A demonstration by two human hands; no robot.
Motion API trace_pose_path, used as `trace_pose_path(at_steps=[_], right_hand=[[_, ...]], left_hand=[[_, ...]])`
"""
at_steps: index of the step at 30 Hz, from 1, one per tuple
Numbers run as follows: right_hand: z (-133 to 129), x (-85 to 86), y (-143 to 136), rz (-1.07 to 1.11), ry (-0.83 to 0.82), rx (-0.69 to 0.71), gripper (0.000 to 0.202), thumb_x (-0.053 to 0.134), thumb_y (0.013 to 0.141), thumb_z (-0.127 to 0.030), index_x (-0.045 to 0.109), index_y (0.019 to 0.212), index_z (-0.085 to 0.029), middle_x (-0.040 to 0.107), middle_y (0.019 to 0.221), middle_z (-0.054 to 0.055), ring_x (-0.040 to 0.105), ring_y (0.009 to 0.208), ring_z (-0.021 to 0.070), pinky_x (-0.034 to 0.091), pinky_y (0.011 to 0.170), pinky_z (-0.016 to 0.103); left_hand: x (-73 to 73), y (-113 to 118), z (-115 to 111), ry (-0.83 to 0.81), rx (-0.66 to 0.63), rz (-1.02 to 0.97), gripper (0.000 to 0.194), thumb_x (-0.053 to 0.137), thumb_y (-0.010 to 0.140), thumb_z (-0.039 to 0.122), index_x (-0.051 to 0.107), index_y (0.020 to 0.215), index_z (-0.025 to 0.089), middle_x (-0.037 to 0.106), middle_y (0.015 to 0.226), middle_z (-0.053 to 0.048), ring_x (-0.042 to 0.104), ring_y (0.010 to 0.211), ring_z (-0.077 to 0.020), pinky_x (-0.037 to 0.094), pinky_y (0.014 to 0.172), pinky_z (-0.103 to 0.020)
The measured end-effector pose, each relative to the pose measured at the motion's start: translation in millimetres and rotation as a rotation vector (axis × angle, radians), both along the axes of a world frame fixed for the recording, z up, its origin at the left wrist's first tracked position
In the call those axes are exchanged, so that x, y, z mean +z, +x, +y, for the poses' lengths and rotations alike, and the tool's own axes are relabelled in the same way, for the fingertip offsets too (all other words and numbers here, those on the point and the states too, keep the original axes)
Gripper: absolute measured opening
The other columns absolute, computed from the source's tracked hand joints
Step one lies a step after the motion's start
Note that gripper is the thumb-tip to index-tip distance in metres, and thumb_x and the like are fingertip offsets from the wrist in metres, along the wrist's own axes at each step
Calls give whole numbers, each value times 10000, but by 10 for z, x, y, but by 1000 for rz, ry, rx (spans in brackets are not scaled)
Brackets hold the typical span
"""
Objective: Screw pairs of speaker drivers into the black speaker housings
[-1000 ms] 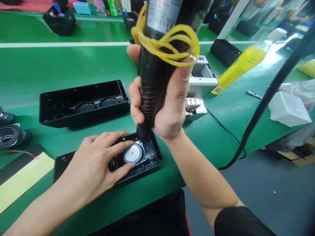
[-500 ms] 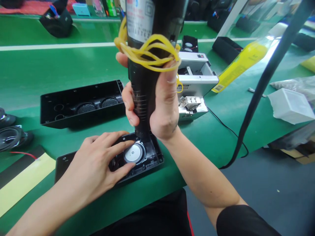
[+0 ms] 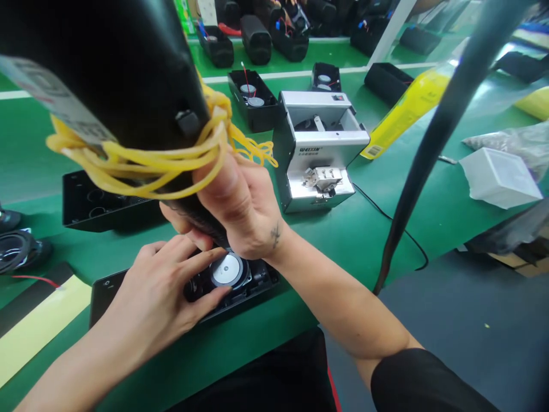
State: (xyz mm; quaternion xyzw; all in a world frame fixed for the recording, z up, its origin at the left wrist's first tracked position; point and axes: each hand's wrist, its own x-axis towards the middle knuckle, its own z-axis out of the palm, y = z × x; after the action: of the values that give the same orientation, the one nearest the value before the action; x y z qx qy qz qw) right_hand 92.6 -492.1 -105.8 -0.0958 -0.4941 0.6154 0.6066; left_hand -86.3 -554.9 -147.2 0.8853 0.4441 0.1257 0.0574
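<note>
My right hand is wrapped around a black electric screwdriver with yellow rubber bands wound about it. Its body leans to the left, close to the camera, and its tip is hidden behind my fingers. Below lies a black speaker housing on the green bench. A round speaker with a silver back sits inside it. My left hand rests over the housing, thumb and forefinger placed on either side of the speaker.
A second black housing lies behind on the left, near loose speakers and yellow strip. A silver WEIXIN machine stands right of centre. Further right are a yellow bottle, a white box and a hanging black cable.
The screwdriver's upper end has swung from upright to a leftward lean, nearer the camera, and my right wrist has turned with it. My left hand stays at the speaker.
</note>
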Motion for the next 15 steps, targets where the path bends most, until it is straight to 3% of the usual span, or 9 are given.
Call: trace_pose_path(at_steps=[2, 6, 9, 15], right_hand=[[0, -33, 0, 18, 8, 67, 331, 690, 933, -607, 555, 819, -327, 516, 592, -78, 683, 654, 176, 648, 585, 270], [18, -95, 38, 48, 51, 136, 213, 602, 960, -505, 567, 908, -302, 516, 652, -106, 526, 564, 104, 584, 549, 191], [35, -89, 65, 54, 124, 180, 236, 603, 978, -500, 561, 921, -275, 493, 649, -121, 462, 525, 79, 518, 488, 177], [-62, 40, 48, 16, -88, 159, 445, 737, 918, -645, 533, 801, -267, 502, 632, -87, 423, 497, 95, 426, 469, 255]], left_hand=[[-2, -4, 3, 0, -9, 1, 377, 598, 994, 526, 704, 1297, 328, 711, 1255, -119, 710, 1090, -376, 544, 836, -546], [5, -2, 17, -17, 0, 17, 346, 592, 987, 498, 705, 1272, 338, 717, 1249, -88, 711, 1097, -367, 555, 841, -554], [8, -1, 23, -31, 11, 22, 335, 560, 991, 516, 714, 1250, 369, 735, 1194, -38, 717, 1076, -345, 560, 857, -546], [-27, -1, 7, -27, 42, 11, 380, 589, 992, 581, 714, 1277, 362, 744, 1236, -72, 714, 1084, -368, 551, 870, -564]])
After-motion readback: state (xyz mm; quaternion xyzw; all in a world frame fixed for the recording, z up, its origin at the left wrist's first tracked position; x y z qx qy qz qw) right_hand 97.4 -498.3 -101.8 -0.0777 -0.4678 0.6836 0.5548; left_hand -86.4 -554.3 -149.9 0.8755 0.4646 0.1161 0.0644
